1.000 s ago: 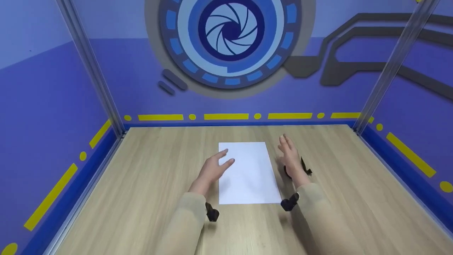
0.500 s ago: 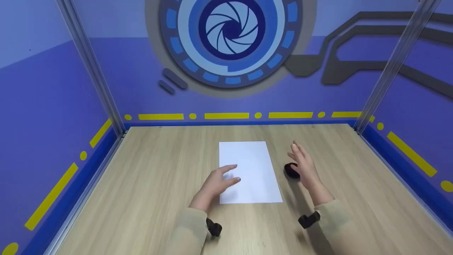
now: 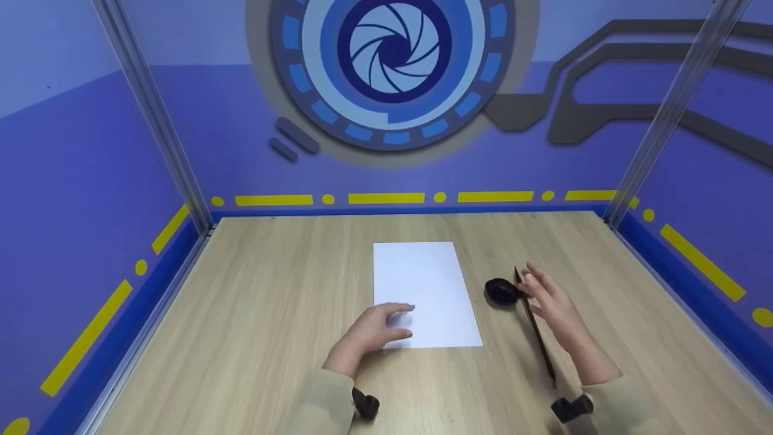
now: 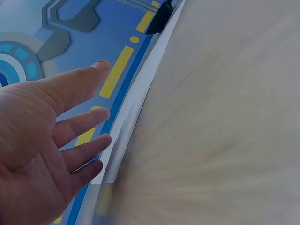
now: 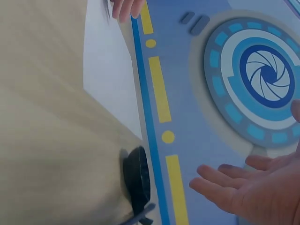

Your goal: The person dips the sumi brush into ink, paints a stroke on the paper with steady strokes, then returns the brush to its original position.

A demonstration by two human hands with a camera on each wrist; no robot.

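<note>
A white sheet of paper (image 3: 426,281) lies on the wooden table. Over its near left part hovers my left hand (image 3: 369,331), thumb and fingers spread apart with nothing between them. To the right of the sheet sits a small black dish (image 3: 500,292). A slim dark brush (image 3: 540,338) with a pointed tip leans across the dish's right side, its handle running toward me. My right hand (image 3: 560,311) is just right of the brush, its fingertips overlapping the upper shaft in the head view. In the right wrist view the right hand's fingers (image 5: 220,187) look relaxed and hold nothing.
The wooden tabletop (image 3: 272,302) is bounded by a blue back wall (image 3: 199,139) with yellow marks and by side walls on metal posts (image 3: 160,115). Small black cameras sit on both wrists, the left wrist camera (image 3: 365,403) and the right wrist camera (image 3: 572,408).
My right hand has moved right and toward me, uncovering the black dish and the brush. My left hand has drawn back toward the near edge of the paper. Paper and dish stay put.
</note>
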